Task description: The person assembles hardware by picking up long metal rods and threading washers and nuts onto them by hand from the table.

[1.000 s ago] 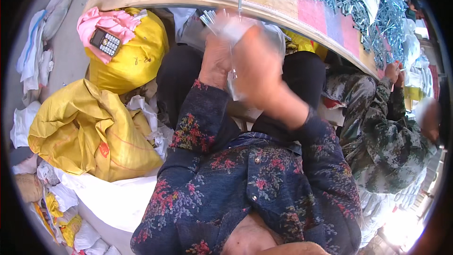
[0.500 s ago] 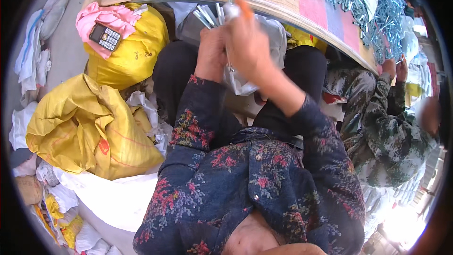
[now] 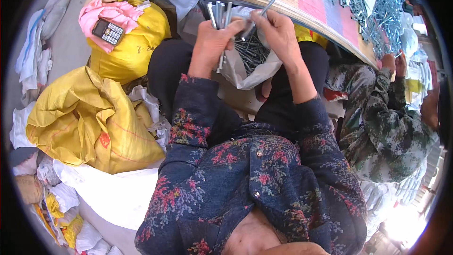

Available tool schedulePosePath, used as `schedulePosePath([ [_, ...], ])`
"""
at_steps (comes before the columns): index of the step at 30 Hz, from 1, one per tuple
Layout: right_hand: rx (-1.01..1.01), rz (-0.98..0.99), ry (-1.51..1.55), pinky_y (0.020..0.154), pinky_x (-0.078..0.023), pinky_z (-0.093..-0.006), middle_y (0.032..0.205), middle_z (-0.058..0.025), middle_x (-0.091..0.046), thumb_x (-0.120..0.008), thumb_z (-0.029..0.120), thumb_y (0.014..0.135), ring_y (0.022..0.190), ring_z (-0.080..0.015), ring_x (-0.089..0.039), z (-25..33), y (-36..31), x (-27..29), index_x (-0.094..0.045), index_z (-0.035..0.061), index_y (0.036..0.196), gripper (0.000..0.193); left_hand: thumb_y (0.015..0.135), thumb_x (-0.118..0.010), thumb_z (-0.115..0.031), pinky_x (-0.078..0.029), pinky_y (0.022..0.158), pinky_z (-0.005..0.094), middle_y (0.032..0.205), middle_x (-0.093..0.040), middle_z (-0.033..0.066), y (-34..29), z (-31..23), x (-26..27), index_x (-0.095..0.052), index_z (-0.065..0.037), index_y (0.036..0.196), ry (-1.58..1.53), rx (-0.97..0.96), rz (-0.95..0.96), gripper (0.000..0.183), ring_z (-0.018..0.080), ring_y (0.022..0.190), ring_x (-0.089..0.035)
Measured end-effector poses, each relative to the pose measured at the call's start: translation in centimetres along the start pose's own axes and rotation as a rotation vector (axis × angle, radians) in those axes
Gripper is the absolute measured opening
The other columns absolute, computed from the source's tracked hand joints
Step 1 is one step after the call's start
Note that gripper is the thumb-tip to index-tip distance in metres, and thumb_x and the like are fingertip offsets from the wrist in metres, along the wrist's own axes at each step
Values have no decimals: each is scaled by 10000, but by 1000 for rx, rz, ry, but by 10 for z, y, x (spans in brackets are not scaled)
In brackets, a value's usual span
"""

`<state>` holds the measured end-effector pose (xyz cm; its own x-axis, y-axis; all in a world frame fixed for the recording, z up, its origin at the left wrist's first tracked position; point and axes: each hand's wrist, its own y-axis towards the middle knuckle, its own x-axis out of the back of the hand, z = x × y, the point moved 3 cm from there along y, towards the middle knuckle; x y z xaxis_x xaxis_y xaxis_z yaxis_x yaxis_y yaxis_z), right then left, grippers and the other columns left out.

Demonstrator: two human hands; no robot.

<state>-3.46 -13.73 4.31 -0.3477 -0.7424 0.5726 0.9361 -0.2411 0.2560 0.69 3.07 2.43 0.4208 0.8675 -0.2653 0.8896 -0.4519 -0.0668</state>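
Hands lower since half a second ago, down from the table edge to over the lap; the single bolt (image 3: 270, 5) that stood upright then now tilts right. Left hand (image 3: 211, 47) clamps a bundle of bolts (image 3: 220, 15), heads up, fingers wrapped round the shanks. Right hand (image 3: 279, 30) pinches the single bolt between thumb and fingertips, just beside the bundle, hands touching. Judgement: one more bolt being added to the bundle, count still building. White bag (image 3: 245, 68) lies open on the lap under both hands, loose bolts inside. Table (image 3: 325, 12) edge runs just beyond, with a heap of fasteners toward its right end. Yellow sacks (image 3: 89, 123) at left; a phone (image 3: 107, 31) on pink cloth atop the far one. Another person's camouflage sleeve (image 3: 377, 113) at right.
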Motion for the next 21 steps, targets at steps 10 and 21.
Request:
schedulePosePath([
  [10,-365,194,752,425,-327,-240,569,13,-525,-627,185,912,456,-79,-458,12,-11,-3,-603,6,714,269,888,-640,-149,-331,407,188,768,-663,67,-5,12,-36,-613,-22,1088,-349,203,287,238,53,514,-495],
  [21,-304,-195,306,606,-443,-213,763,-13,-681,-623,287,931,645,-59,-567,-68,33,88,-701,23,900,276,922,-606,-198,-366,449,208,687,-571,45,11,54,-62,-599,14,960,-508,517,426,215,83,476,-469],
])
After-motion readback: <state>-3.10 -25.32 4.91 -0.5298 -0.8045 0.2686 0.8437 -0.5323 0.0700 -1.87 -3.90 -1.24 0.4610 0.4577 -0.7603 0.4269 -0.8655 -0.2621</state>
